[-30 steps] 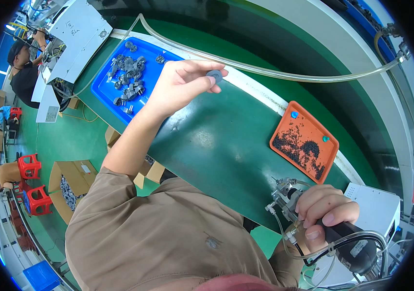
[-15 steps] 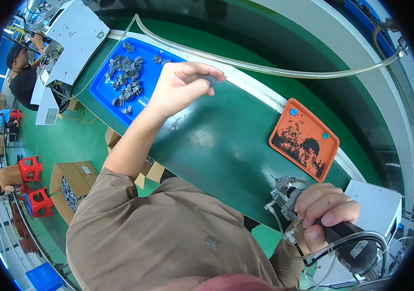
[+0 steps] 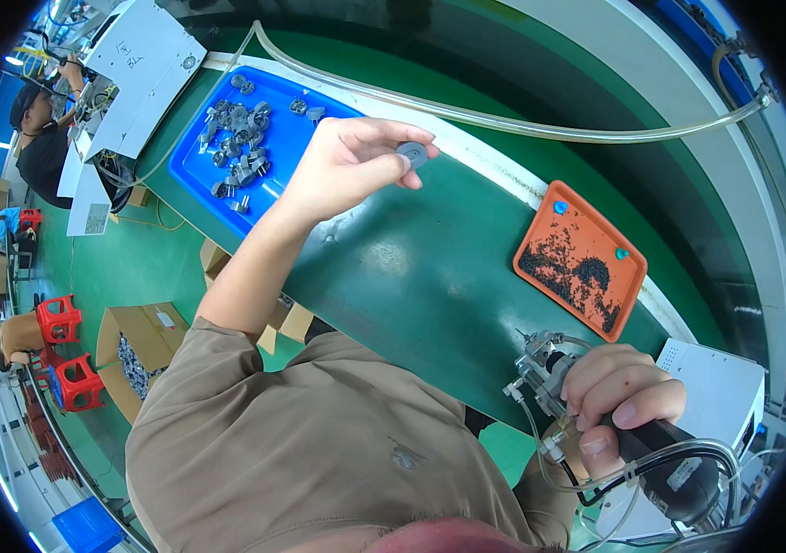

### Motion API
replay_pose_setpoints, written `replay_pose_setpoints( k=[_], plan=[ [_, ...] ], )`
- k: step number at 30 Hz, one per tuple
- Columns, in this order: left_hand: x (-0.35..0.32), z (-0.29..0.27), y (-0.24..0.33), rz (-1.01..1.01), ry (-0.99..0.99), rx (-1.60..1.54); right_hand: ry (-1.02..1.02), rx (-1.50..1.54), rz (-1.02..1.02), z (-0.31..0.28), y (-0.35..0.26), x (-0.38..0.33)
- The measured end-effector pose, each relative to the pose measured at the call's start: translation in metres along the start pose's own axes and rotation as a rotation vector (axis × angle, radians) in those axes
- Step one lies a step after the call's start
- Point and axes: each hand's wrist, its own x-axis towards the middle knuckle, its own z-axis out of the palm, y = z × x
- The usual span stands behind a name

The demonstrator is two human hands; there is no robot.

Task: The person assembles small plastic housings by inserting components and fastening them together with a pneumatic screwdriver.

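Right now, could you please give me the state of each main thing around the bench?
Left hand, closed in a pinch.
Round grey part, held in that pinch.
Black-handled tool, held, hoses attached.
Right hand, wrapped around that tool.
Blue tray, partly filled with grey parts.
Orange tray, partly covered with black bits.
Cardboard box, open, grey pieces inside.

The shirt (image 3: 310,442) is brown — loose and soft, with lots of little folds. Its left sleeve (image 3: 213,358) is wide and short and stops around the elbow. On the front sits one small dark grey mark (image 3: 405,457). The left hand (image 3: 338,170) and right hand (image 3: 621,392) are bare.
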Motion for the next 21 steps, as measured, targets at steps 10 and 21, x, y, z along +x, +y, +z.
replay_pose_setpoints(
  k=[10, 21],
  plan=[
    [-0.002, 0.0, -0.003, 0.005, -0.033, -0.039, 0.015, -0.019, -0.004, 0.002, 0.0, 0.001],
    [-0.005, -0.001, -0.008, 0.377, -0.037, 0.206, 0.043, -0.012, -0.003, 0.004, 0.003, 0.001]
  ],
)
